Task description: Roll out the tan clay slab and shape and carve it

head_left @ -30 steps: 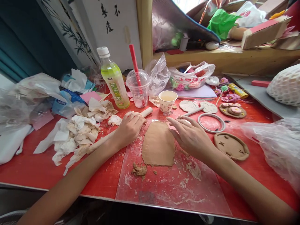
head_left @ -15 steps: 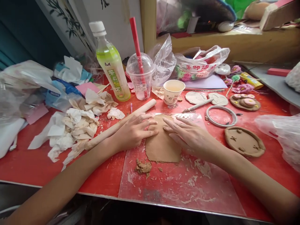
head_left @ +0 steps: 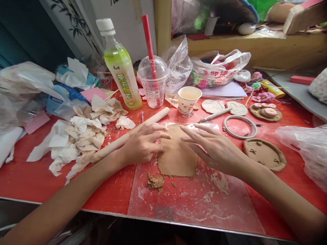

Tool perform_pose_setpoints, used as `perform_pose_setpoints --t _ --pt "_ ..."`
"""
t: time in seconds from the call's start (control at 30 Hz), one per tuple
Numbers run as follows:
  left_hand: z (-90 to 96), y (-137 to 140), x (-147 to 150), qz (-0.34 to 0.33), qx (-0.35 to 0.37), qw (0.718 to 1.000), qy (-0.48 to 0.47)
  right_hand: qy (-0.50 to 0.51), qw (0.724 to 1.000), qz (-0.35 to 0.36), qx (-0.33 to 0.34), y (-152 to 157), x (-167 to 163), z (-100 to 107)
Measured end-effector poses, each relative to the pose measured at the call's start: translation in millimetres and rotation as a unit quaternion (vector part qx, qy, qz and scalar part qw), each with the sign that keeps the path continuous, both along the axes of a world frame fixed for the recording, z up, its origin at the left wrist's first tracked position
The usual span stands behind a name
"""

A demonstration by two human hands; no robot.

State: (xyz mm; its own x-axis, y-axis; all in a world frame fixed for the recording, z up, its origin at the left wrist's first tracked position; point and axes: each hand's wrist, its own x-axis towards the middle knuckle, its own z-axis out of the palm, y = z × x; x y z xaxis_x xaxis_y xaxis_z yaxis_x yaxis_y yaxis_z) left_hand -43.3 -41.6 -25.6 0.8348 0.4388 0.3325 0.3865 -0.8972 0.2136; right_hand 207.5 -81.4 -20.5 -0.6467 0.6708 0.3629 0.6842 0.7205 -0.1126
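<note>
On the clear sheet (head_left: 194,207) over the red table (head_left: 107,194), I see flat clay (head_left: 177,161) lying between the left hand (head_left: 144,144) and right hand (head_left: 218,148), which are apart, loosely spread, though whether they touch it I cannot tell

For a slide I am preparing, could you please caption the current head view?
Left hand and right hand at opposite edges of a brown clay sheet, rolling pin beside the left.

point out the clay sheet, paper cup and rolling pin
Clay sheet (head_left: 177,157), head view: flat top surface near its middle.
Paper cup (head_left: 189,102), head view: printed outer wall.
Rolling pin (head_left: 122,140), head view: shaft near its middle.
</note>
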Motion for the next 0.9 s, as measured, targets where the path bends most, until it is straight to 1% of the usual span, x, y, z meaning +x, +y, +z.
perform_pose_setpoints --t 0.07,0.17,0.33,0.43,0.47,0.57,0.67,0.77,0.8,0.9 --pt "-2.2 -0.7 1.0 0.015 0.012 1.000 -0.014 -0.007 1.000 0.004 -0.014 0.3 -2.2 -1.6" --pt "-7.3 0.1 2.0 0.031 0.050 0.998 -0.012 -0.009 0.999 0.024 -0.036 1.2 -5.6 -6.4" --pt "-10.3 2.5 1.2 0.005 0.113 0.994 0.002 0.011 0.998 0.050 -0.037 -0.4 -5.7 -6.0" --pt "-6.4 1.4 1.0 -0.005 0.125 0.992 0.005 0.021 0.997 0.068 -0.044 -3.1 -4.4 -0.3" --pt "-4.7 0.8 1.2 -0.012 0.126 0.992 0.000 0.023 0.997 0.064 -0.045 -3.7 -3.9 1.8" --pt "-1.3 -1.1 2.2 -0.032 0.124 0.992 -0.020 0.039 0.998 0.007 -0.038 -1.8 -0.5 6.8" --pt "-1.7 -1.7 3.7 -0.021 0.135 0.990 -0.038 0.047 0.996 -0.080 -0.007 6.9 9.4 7.3" --pt "-3.3 -1.3 4.7 -0.007 0.151 0.988 -0.016 -0.002 0.985 -0.168 0.046 18.7 26.4 2.0" --pt "-3.5 -1.2 4.8 -0.009 0.154 0.988 -0.003 -0.024 0.981 -0.186 0.057 22.2 32.3 -0.5" --pt "-2.8 -1.3 4.3 -0.016 0.158 0.987 0.018 -0.075 0.972 -0.213 0.059 29.3 46.5 -7.1"
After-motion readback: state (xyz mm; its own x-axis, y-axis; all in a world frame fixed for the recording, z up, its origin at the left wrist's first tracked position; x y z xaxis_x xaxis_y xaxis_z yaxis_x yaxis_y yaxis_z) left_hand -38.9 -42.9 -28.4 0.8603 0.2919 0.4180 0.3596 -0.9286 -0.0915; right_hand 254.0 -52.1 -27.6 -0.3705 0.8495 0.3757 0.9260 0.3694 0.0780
